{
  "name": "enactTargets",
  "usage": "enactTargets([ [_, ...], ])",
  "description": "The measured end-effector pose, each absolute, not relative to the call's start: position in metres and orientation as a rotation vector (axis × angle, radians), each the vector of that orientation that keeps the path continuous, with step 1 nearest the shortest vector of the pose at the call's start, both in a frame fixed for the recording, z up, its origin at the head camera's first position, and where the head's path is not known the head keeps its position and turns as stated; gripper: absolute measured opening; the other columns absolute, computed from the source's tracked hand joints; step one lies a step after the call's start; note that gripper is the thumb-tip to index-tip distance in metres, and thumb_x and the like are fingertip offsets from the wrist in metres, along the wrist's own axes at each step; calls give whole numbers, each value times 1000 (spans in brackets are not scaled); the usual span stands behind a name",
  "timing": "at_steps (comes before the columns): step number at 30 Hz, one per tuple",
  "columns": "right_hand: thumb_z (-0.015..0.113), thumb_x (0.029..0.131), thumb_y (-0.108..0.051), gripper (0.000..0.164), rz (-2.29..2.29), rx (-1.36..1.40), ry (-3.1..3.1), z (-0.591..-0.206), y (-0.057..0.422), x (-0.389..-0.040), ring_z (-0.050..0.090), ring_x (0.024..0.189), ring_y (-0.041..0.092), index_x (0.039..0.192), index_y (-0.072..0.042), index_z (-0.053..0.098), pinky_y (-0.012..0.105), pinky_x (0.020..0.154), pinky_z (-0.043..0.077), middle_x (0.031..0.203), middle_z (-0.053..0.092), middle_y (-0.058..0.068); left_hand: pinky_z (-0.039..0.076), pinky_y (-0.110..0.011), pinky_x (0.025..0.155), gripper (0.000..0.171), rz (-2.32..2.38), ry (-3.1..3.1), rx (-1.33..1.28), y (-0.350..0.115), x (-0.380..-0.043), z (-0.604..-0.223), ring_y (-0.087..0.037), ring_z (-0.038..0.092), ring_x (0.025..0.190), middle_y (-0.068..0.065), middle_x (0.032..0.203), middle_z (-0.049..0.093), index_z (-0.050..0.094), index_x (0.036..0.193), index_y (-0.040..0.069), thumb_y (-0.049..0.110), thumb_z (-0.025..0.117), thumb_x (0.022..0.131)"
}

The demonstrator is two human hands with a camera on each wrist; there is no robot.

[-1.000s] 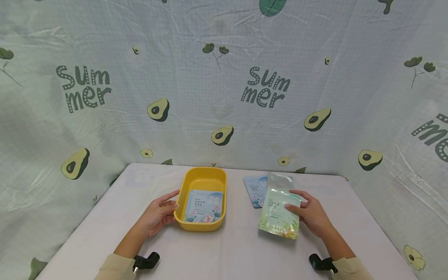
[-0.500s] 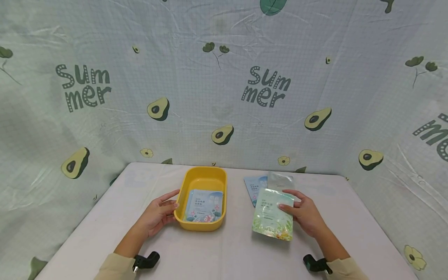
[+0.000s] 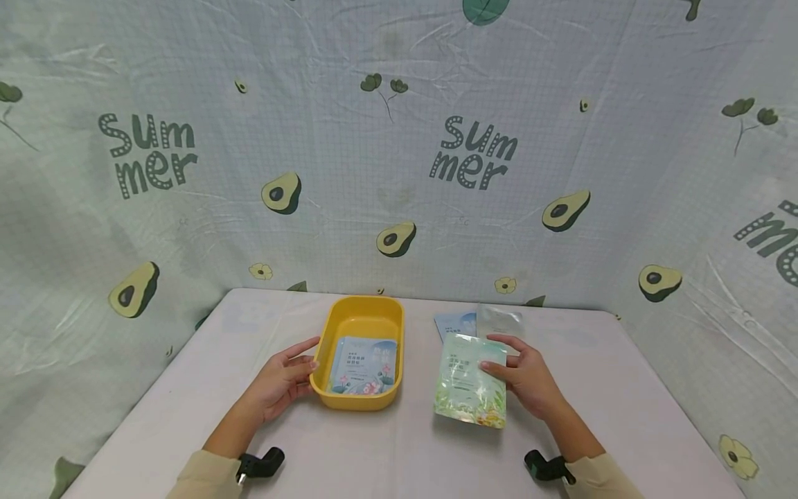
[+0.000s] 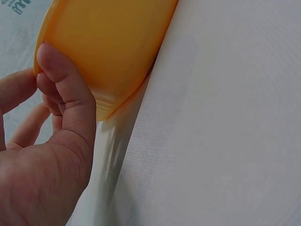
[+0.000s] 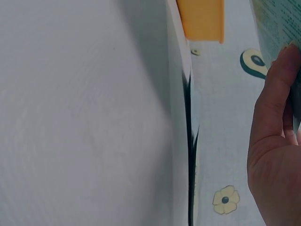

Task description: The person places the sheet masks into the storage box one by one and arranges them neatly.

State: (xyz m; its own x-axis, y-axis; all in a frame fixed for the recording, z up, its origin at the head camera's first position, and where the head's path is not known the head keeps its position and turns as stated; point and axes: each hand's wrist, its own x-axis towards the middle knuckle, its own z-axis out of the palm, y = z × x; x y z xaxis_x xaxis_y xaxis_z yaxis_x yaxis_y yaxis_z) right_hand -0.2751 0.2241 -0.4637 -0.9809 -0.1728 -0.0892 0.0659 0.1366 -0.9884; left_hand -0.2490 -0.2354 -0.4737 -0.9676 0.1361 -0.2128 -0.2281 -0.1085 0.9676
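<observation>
My left hand [image 3: 282, 382] pinches the left rim of a yellow plastic bin [image 3: 357, 405]; in the left wrist view the thumb and fingers [image 4: 66, 75] lie on either side of that rim. Blue flat packets [image 3: 364, 366] printed with flowers lie stacked inside the bin. My right hand [image 3: 528, 378] holds a pale green sachet [image 3: 469, 381] by its right edge, thumb on the front face, raised over the table right of the bin. In the right wrist view, part of the sachet [image 5: 277, 23] shows at the upper right corner beside the thumb.
Behind the held sachet, a blue packet [image 3: 455, 324] and a silvery packet [image 3: 499, 321] lie on the white table [image 3: 349, 457], partly hidden by it. A cloth [image 3: 337, 138] printed with avocados hangs around the table's back and sides.
My right hand has carried the green sachet leftward, off the silvery packet and closer to the bin. The left hand and the bin have stayed in place.
</observation>
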Motion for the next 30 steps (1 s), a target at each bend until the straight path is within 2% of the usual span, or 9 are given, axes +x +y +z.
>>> enactTargets([
  [11,81,88,-14,74,-1943,-117,2199,-469,209,-280,74,94,22,151,-9,44,34,78,64,122,72,18,61,-25,75,68,2169,1915,-102,-234,-249,-473,-16,67,84,-7,113,60,32,161,12,9,63,100],
  [30,82,87,-15,68,-1966,-166,2165,-468,175,-289,74,89,23,147,-11,51,33,74,63,117,73,18,61,-25,75,69,2170,1913,-95,-236,-249,-474,-16,68,84,-6,115,62,32,161,11,10,64,100],
])
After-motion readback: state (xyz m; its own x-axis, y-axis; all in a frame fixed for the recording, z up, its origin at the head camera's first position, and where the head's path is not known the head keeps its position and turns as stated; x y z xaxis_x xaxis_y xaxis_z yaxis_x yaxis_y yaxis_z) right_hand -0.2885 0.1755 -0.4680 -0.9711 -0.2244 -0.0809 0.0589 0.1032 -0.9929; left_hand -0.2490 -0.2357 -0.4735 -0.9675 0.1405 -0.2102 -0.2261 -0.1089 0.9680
